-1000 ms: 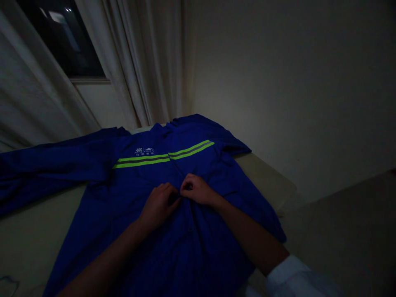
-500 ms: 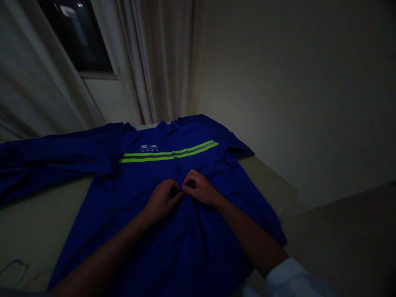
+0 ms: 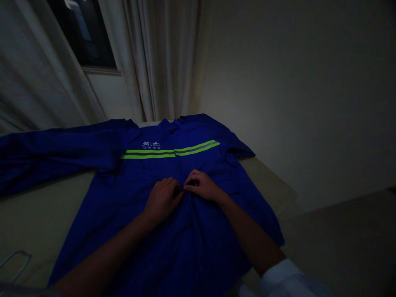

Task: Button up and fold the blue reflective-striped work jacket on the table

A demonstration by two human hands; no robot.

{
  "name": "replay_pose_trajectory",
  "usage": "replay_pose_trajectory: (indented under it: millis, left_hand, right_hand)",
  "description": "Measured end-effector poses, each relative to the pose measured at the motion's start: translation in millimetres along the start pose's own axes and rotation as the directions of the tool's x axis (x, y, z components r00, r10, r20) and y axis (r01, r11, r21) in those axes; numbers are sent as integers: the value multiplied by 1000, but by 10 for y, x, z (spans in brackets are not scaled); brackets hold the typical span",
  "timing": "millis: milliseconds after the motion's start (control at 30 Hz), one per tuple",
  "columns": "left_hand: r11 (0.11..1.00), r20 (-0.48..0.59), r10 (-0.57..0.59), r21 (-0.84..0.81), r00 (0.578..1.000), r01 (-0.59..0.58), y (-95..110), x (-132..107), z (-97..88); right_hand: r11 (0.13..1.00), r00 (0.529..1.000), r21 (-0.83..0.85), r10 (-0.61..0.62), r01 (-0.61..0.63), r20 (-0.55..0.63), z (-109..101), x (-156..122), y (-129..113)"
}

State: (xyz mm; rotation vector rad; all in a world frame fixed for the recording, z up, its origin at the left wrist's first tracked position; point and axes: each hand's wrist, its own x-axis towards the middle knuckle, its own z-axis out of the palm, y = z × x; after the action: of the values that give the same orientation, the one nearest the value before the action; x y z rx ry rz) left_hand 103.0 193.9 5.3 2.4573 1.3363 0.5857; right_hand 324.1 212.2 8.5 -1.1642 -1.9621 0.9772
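A blue long-sleeved work jacket (image 3: 136,231) lies spread face up, with a yellow-green and grey reflective stripe (image 3: 148,154) across its chest and a white printed logo above it. My left hand (image 3: 163,196) pinches the jacket's front edge just below the stripe. Opposite it, my right hand (image 3: 202,185) pinches the same front opening with thumb and forefinger. The fingertips of both hands nearly meet at the middle seam. Whatever small part lies between them, such as a button, is hidden by the fingers and the dim light.
Under the jacket is a pale bed-like surface (image 3: 266,177). A thin white wire-like loop (image 3: 18,255) lies at the lower left. Behind stand light curtains (image 3: 167,57), a dark window (image 3: 89,33) and a plain wall (image 3: 293,90).
My fingers stay at the same spot on the jacket front, with my left fingers curled slightly more. The view has shifted a little.
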Motion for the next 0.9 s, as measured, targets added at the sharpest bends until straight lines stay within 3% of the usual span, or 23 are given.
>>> replay_pose_trajectory:
  millis: [100,200,300,400,467,600,667,733,800,900]
  left_hand:
    - [1000,-27,1,-29,1000,-1,5,2,8]
    - [998,-5,33,60,999,-33,33,14,-10]
    - [993,-11,93,78,996,-92,64,21,-46]
    - [986,-33,162,50,986,-160,82,-1,-59]
    - [985,-47,160,76,986,-156,76,-30,-39]
    - [991,-119,106,89,987,-96,15,-85,50]
    - [990,-163,136,54,977,-129,-2,-102,84]
    - [976,-149,216,20,965,-216,22,-112,86]
    - [964,-88,265,2,960,-265,79,-115,59]
    - [980,-33,198,14,980,-198,150,-106,11]
  right_hand:
    - [998,995,-3,-59,60,77,-67,-46,1]
    - [998,993,5,-67,67,97,-102,-52,7]
    - [983,996,165,82,-75,-36,-102,5,58]
    - [925,957,326,251,-193,-146,-66,47,82]
    - [901,963,378,257,-210,-77,-18,19,33]
    - [800,967,546,180,-249,178,41,-96,-126]
    - [770,960,574,210,-278,185,-32,-54,-137]
    - [834,963,490,263,-255,54,-188,142,-84]
    - [945,960,261,238,-195,-144,-380,501,1]
    - [971,961,-161,131,-174,-245,-617,1224,118]
